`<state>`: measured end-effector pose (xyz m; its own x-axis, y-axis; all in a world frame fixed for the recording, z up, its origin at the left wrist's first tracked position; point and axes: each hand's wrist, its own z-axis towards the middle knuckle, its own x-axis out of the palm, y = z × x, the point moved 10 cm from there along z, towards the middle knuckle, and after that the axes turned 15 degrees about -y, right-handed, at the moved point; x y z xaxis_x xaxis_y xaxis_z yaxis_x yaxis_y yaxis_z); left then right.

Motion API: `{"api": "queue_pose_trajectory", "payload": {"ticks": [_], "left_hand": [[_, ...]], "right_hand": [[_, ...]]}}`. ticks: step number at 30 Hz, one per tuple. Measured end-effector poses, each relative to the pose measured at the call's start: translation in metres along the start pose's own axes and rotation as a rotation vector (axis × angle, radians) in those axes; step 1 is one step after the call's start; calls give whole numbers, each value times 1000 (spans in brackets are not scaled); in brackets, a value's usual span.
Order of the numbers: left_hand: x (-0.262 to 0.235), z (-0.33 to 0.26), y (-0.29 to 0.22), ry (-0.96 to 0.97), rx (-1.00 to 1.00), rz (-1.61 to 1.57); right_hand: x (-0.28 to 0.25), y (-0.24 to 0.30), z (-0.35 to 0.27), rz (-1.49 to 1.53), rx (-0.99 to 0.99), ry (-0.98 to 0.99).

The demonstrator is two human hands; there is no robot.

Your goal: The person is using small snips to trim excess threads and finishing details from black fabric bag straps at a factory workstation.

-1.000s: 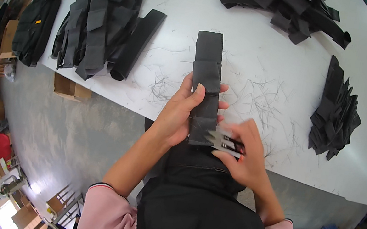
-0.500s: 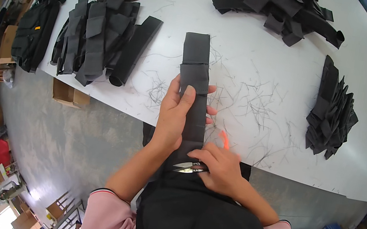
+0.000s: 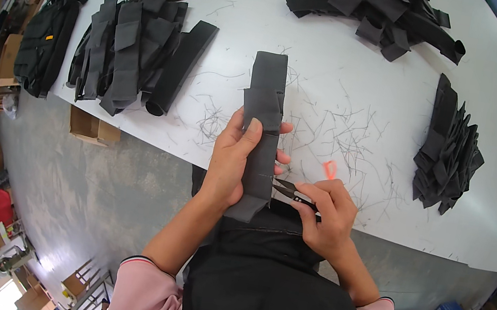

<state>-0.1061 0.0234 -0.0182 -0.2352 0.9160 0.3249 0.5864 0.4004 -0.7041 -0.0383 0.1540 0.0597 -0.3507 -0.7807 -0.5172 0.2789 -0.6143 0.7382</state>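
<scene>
A long black fabric strip (image 3: 260, 150), with layered flaps at its far part, lies across the palm of my left hand (image 3: 230, 155). The thumb presses on top while the fingertips show past the strip's right edge. Closed around a pair of thread snips (image 3: 297, 195), my right hand (image 3: 332, 215) is just right of the strip. The snips' pointed blades are at or very near the strip's right edge; I cannot tell whether they touch it. An orange-red loop (image 3: 329, 168) sticks out beyond the right hand's fingers.
Cut thread bits (image 3: 344, 135) litter the white table (image 3: 241, 42). Black strips are piled at the left (image 3: 128, 49), far right (image 3: 384, 13) and right (image 3: 450, 149). A black bag (image 3: 46, 49) stands at the left edge. A cardboard box (image 3: 93, 127) sits below the table edge.
The right hand and snips have moved from the strip's near end, away from me and rightward, to its right edge. The strip has shifted slightly nearer, still in the left hand.
</scene>
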Motion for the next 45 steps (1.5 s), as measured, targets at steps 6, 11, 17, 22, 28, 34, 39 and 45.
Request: {"api": "queue_pose_trajectory", "payload": {"ticks": [6, 11, 17, 22, 28, 34, 39, 45], "left_hand": [[2, 0, 0, 25, 10, 14], [3, -2, 2, 27, -2, 33], [5, -2, 3, 36, -15, 48], [1, -2, 1, 28, 2, 51], [5, -4, 5, 51, -31, 29], [5, -7, 9, 75, -24, 64], [2, -5, 5, 51, -5, 80], [-1, -3, 3, 39, -1, 52]], "right_hand": [[-4, -1, -3, 16, 20, -7], [-7, 3, -2, 15, 6, -19], [1, -3, -1, 96, 137, -13], [4, -9, -4, 183, 227, 10], [-1, -1, -6, 109, 171, -7], [31, -49, -38, 975, 1198, -66], [-5, -8, -8, 144, 278, 14], [-1, 2, -9, 96, 186, 1]]}}
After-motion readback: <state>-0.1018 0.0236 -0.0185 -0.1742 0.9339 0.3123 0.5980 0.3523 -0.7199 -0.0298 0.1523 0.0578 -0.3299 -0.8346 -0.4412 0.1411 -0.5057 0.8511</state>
